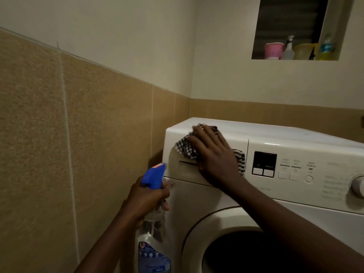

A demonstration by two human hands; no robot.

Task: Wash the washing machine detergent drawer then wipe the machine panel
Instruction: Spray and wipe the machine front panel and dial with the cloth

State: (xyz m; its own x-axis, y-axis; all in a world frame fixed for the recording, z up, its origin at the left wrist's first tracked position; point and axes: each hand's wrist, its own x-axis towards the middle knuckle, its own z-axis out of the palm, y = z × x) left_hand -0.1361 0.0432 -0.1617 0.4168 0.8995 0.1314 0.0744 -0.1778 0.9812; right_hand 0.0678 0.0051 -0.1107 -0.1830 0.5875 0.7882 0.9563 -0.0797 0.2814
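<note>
- The washing machine (275, 133) is white and stands in a corner with tan tiles.
- The detergent drawer (183, 171) is pushed in at the top left of the machine's front. It is white and smooth, with a thin dark slot for pulling.
- The drawer's front is wider than it is tall. Its long side runs sideways along the machine's top edge, and its face points out at the person.
- The machine panel (295, 174) runs to the right of the drawer, with a dark little screen (265, 160), square buttons and a round knob (358, 185).
- A black-and-white checked cloth (185, 148) lies on the drawer's front and folds over the machine's top edge.
- The right hand (212, 154) presses flat on the cloth, fingers spread and straight, not curled.
- The left hand (145, 196) is wrapped tight around the neck of a spray bottle (153, 176), just beside the machine's left edge.
- The bottle stands up tall. Its blue spray head points toward the machine.
- The round door (197, 233) sits low on the machine's front.
</note>
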